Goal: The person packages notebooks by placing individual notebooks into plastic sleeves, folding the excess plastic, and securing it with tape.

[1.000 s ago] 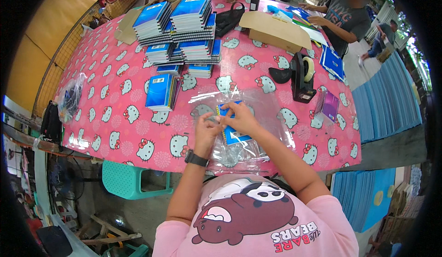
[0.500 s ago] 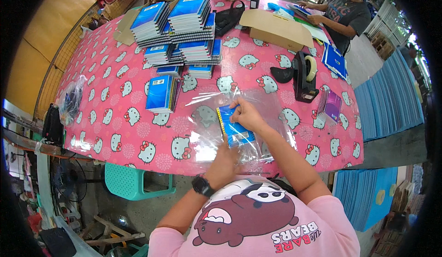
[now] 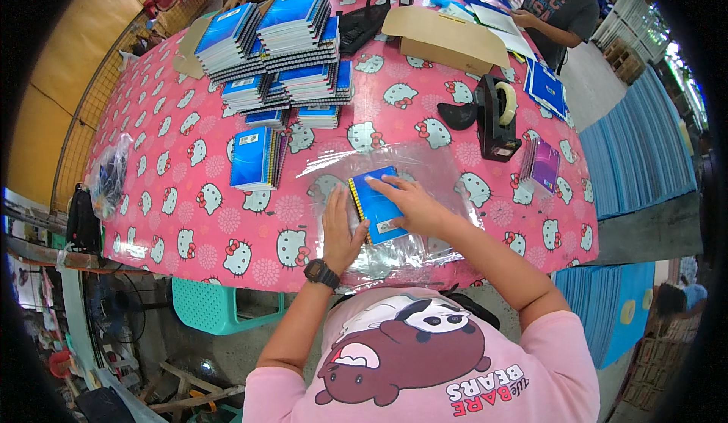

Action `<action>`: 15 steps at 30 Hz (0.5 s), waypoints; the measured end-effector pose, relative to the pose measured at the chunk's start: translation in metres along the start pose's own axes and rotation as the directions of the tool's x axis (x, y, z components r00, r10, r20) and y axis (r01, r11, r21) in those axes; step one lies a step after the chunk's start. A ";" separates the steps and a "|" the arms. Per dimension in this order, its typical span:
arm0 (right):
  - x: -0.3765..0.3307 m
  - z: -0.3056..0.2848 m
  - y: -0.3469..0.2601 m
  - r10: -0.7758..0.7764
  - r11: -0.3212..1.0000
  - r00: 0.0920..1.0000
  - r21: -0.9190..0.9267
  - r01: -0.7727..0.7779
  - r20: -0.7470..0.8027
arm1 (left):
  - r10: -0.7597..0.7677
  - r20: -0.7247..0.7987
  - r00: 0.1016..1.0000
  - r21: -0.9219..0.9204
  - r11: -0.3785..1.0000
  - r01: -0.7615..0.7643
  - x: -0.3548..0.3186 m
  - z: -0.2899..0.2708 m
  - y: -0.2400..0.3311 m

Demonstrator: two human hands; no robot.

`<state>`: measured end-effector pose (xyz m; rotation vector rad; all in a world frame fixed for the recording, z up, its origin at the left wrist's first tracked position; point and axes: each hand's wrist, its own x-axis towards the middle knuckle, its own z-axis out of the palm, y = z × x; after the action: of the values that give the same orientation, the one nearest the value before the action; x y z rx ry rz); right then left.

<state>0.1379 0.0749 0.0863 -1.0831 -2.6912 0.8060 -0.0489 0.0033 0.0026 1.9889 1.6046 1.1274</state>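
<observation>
A blue spiral notebook with a yellow binding lies on a clear plastic sheet spread over the table. My left hand rests along the notebook's bound edge, its fingers stretched out over the plastic. Across the right part of the cover lies my right hand, palm down with fingers extended. Neither hand grips anything. The notebook's right side is partly hidden under my right hand.
Tall stacks of blue notebooks stand at the back left, with a smaller pile nearer. A black tape dispenser, purple notebooks and an open cardboard box sit to the right. A person handles papers at the far right.
My left hand has moved from the notebook's near edge to its left side and flattened out. My right hand has gone from bent fingers to lying spread on the cover.
</observation>
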 end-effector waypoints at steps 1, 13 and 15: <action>-0.003 0.002 0.005 0.005 1.000 1.000 0.001 -0.005 0.002 | -0.002 -0.037 0.999 -0.033 0.999 0.001 0.001 0.003 0.000; 0.002 0.020 0.026 0.148 0.988 0.989 -0.049 -0.148 -0.003 | 0.003 0.228 0.974 -0.016 1.000 0.001 0.005 0.011 -0.006; 0.001 0.026 0.026 0.146 0.989 0.988 -0.012 -0.147 -0.053 | -0.018 0.248 0.969 0.037 0.999 0.009 0.007 0.009 -0.006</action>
<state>0.1446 0.0798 0.0504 -1.2999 -2.6031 0.7684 -0.0454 0.0138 -0.0045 2.0450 1.5152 0.8113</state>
